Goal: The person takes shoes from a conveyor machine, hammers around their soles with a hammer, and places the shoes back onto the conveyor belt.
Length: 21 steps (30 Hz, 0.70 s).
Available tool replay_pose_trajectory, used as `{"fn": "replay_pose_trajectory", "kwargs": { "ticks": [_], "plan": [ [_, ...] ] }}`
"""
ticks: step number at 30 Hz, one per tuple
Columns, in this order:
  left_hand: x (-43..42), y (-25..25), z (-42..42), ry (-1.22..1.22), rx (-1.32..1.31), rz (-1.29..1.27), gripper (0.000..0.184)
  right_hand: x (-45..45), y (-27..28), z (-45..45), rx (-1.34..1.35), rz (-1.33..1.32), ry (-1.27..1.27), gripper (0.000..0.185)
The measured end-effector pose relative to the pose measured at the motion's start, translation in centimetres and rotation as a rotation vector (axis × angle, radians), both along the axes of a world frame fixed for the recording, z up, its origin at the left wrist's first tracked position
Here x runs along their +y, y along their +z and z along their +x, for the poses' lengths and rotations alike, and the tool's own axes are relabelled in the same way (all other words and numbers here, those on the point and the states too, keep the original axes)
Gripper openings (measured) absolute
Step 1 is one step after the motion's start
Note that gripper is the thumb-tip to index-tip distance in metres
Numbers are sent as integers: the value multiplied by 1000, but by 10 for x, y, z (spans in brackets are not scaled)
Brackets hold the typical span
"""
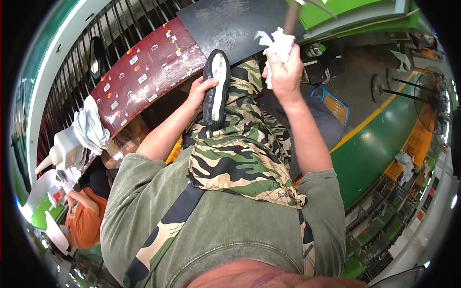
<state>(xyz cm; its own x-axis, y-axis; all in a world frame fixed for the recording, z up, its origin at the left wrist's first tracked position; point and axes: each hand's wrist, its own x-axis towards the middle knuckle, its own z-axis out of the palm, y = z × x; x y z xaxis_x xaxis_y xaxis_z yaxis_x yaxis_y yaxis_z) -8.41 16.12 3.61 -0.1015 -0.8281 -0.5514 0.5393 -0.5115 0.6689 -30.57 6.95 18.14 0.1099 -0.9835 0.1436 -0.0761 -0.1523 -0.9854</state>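
Held upright over the camouflage apron [240,163] is a black shoe upper [209,93] with a white sole-shaped insert [219,84] that bears green print. My left hand [198,93] grips its left edge, thumb on the white insert. Off to the right and higher, my right hand [286,77] is closed around a crumpled white cloth [281,45]. A brown stick-like handle [291,19] rises from the cloth; its far end is cut off by the frame's top edge.
Ahead lie a dark red sheet with stickers [153,69] and a grey board [216,24]. At left are another dark shoe [96,57], a white cloth [90,127], a white bottle [67,146] and a co-worker in orange [86,218]. A blue-framed stool [336,108] and fan [430,96] stand right.
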Motion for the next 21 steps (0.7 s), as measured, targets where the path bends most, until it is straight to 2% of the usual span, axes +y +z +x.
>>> {"fn": "replay_pose_trajectory", "kwargs": {
  "ticks": [1,2,4,5,6,10,12,13,14,16,18,19,21],
  "plan": [
    [0,-3,0,4,3,-2,42,11,-15,11,-133,100,-87,18],
    [-3,-3,0,5,5,-10,42,20,-59,4,-98,119,18,22],
    [-7,0,1,-10,-1,-14,43,27,-56,-2,496,633,367,26],
    [-3,1,1,-17,-6,2,43,19,-55,-10,396,652,362,29],
    [-5,1,1,-11,-10,9,43,11,-36,-14,353,629,344,28],
    [-4,-9,4,-23,-6,-13,44,-1,0,-9,133,171,154,19],
    [-3,-7,4,-25,3,-12,45,5,-25,7,55,102,-4,21],
    [-4,-4,4,-34,12,-16,45,8,-75,3,198,-9,27,24],
    [-4,-3,2,-35,11,-22,45,13,-102,-4,774,-160,85,27],
    [-4,-4,0,-13,-25,10,44,7,-35,3,564,601,383,28],
    [-4,-2,0,12,-16,17,42,-7,-34,-9,576,298,341,29],
    [-2,-2,0,-1,6,14,42,-9,-19,-9,458,150,314,27],
    [-4,-1,2,-21,28,-6,42,-11,9,-3,289,90,179,28]
  ]
}}
